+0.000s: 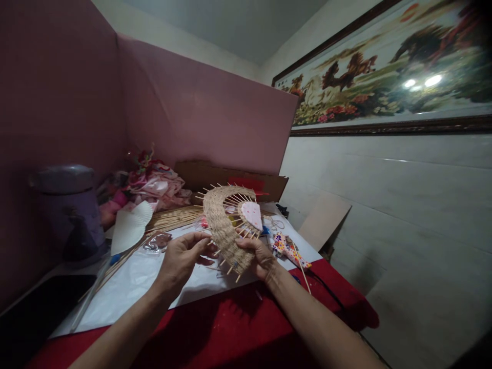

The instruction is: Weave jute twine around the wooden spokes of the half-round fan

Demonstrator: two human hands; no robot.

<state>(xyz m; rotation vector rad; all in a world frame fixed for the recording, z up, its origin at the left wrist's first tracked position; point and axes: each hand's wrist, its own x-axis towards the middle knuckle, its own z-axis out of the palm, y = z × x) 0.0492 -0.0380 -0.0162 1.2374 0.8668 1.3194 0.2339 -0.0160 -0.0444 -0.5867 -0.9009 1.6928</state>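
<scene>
A half-round woven fan (220,218) of straw-coloured cord on thin sticks is held up, tilted, over the table. Its stick ends poke out past the outer edge, and a pink patterned fabric piece (251,215) sits at the inner hub. My right hand (261,259) grips the fan's lower right end, thumb on the near face and fingers behind. At the left edge, my left hand (188,253) is closed in a pinch around a protruding stick end; its fingertips are partly hidden by the fan.
White paper (115,302) lies over a red cloth (230,328). Left are a lidded purple container (80,220), a white scalloped sheet (130,225), a bundle of sticks (172,218) and crumpled pink fabric (159,184). A floral fabric piece (286,246) lies right. Pink panels (200,113) stand behind.
</scene>
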